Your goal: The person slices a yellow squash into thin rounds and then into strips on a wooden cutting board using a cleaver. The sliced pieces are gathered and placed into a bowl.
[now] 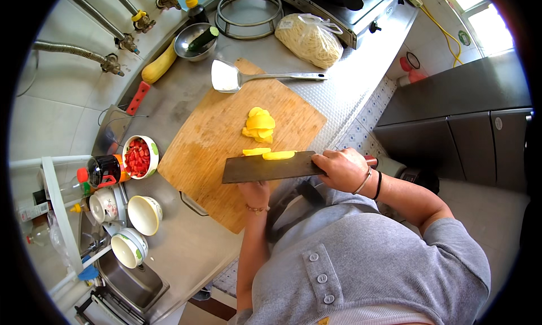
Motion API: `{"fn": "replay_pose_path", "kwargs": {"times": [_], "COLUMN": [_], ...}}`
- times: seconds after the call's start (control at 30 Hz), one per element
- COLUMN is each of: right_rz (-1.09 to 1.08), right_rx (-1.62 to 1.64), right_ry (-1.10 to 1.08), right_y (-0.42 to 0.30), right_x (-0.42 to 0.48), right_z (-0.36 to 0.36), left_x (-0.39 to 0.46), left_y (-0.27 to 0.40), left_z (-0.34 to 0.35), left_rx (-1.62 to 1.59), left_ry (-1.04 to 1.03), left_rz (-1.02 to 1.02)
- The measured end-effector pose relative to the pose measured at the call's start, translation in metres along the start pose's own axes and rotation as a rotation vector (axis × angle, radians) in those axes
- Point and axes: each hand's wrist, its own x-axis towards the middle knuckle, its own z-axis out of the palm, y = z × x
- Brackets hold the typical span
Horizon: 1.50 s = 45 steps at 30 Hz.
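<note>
In my right hand (pixel 343 168) I grip a cleaver, its broad dark blade (pixel 271 168) tilted above the near part of a wooden cutting board (pixel 203 126). Yellow vegetable slices (pixel 278 155) lie along the blade's upper edge; I cannot tell whether they cling to it or rest on the board behind. My left hand (pixel 256 192) is just under the blade, which covers its fingers, so what they touch is hidden. Farther up the board sits a small overlapping pile of thin yellow slices (pixel 259 124). A metal spatula (pixel 228 77) lies across the board's far corner.
Left of the board stand a bowl of chopped red pieces (pixel 137 158), a dark bottle (pixel 103 171) and pale bowls (pixel 145 215). Behind are a yellow squash (pixel 160 62), a metal bowl (pixel 184 41) with a cut green squash, bagged noodles (pixel 309 41) and a gas stove (pixel 326 7).
</note>
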Motion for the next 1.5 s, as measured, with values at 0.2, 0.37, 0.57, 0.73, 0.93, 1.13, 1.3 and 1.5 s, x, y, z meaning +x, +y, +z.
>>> {"fn": "replay_pose_path", "kwargs": {"times": [0.2,0.37,0.57,0.73,0.93,1.13,1.3,1.5], "right_rz": [-0.026,-0.029,-0.012,-0.003,-0.014,0.054,0.075,0.054], "right_rx": [-0.020,-0.028,-0.031,-0.036,-0.050,-0.018,-0.011,-0.016], "right_ry": [0.029,0.000,-0.052,-0.083,-0.094,-0.128,-0.149,-0.147], "right_y": [0.004,0.008,0.002,-0.005,-0.010,-0.016,-0.018,-0.018], "right_x": [-0.001,0.001,0.011,0.019,0.032,0.038,0.043,0.054], "right_z": [-0.003,-0.003,-0.002,-0.003,0.003,0.003,0.004,0.006], "left_x": [-0.004,0.003,0.006,0.002,0.009,0.013,0.015,0.018], "left_y": [-0.002,0.006,0.012,0.009,0.016,0.020,0.020,0.021], "left_z": [0.000,-0.001,-0.005,-0.003,-0.010,-0.011,-0.012,-0.011], "left_rx": [-0.008,-0.038,-0.036,-0.067,-0.065,-0.072,-0.061,-0.061], "left_ry": [-0.042,0.083,0.115,0.092,0.095,0.097,0.111,0.107], "left_rz": [-0.057,-0.022,0.004,-0.026,-0.010,-0.025,-0.004,-0.002]}}
